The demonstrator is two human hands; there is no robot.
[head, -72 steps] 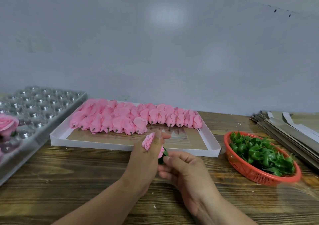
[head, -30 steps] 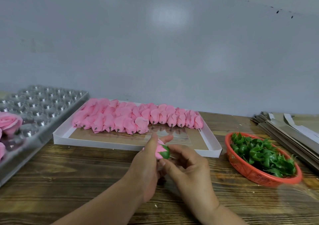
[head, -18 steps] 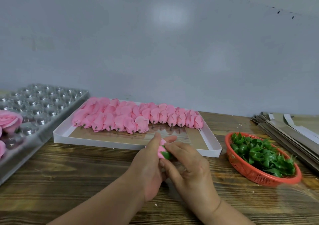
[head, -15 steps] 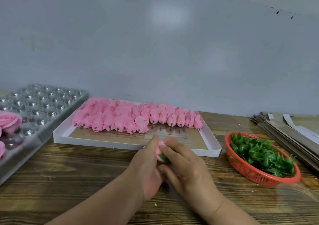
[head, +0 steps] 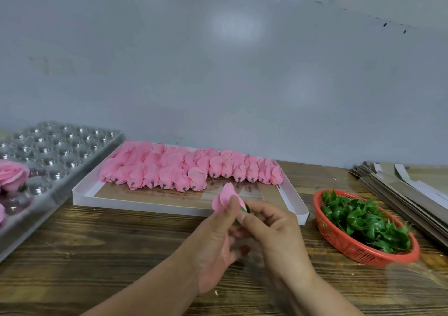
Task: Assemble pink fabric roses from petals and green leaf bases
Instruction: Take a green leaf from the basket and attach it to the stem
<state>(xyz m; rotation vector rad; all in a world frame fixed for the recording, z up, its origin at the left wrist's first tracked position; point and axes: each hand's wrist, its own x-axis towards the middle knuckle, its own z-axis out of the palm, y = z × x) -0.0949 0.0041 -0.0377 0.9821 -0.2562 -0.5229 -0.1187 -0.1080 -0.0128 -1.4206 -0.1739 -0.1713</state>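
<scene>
Both hands meet over the wooden table, just in front of the white tray. My left hand [head: 215, 240] pinches a pink rose bud [head: 224, 197] between thumb and fingers, petals pointing up and left. My right hand [head: 274, 230] pinches the green leaf base [head: 246, 207] at the bud's lower end; most of the leaf base is hidden by the fingers. Several pink petal buds [head: 189, 170] lie in rows in the white tray [head: 150, 205]. A red basket [head: 349, 245] on the right holds several green leaf bases [head: 363, 221].
A clear plastic cell tray [head: 55, 150] stands at the left with finished pink roses [head: 12, 173] in its near cells. Flat cardboard sheets [head: 407, 194] are stacked at the far right. A grey wall rises behind the table.
The bud has turned in my hands: its petals now stick up above my left thumb, and my right fingers have shifted around the green base.
</scene>
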